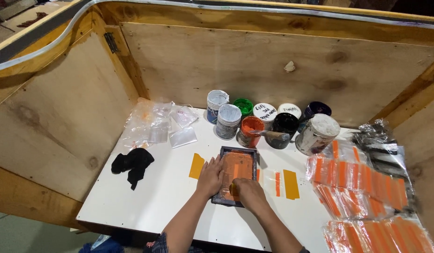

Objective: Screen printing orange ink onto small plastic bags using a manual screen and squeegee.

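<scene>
Many printed bags (362, 182) with orange stripes lie in rows at the right side of the white table (156, 197), and one more bag with a single stripe (277, 183) lies just beside the frame. So, as I judge it, a big part of the printing work is done. A heap of clear bags (160, 124) without print waits at the far left, so some work seems to be left.

The small screen frame (236, 174) lies flat in the middle of the table, its mesh covered with orange ink. The left hand (210, 177) rests on the left edge of the frame, fingers together and nearly straight, pressing it down. The right hand (247, 193) is curled over the near part of the mesh; its fingers are closed around something small and orange, maybe a squeegee, but I cannot tell surely. Paint cans (273, 124) stand behind the frame.
</scene>
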